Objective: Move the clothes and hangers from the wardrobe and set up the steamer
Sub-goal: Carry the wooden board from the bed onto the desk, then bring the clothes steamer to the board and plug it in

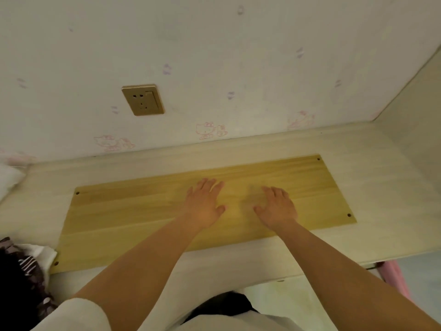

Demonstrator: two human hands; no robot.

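**Two flat hands on a wooden board**

Closest to us we see white sleeves (78, 316) and two bare arms reaching forward. At the bottom left lies some dark patterned cloth (26, 273) with a bit of white cloth beside it. We cannot tell if it is one of the clothes. At the right edge a bit of pink cloth (395, 278) peeks out below the ledge.

The left hand (204, 204) lies palm down on the yellow wooden board (119, 218). Its fingers are straight and hold nothing. The right hand (276, 207) is just beside it, also palm down with straight fingers. It looks a bit blurry.

The board lies flat on a pale ledge (381, 187). It has small screw holes at its corners.

Behind the ledge is a wall (214, 56) with pink cartoon cat wallpaper. A gold wall socket (142, 99) sits on it, up and to the left of the hands.

We see no hangers or steamer here.
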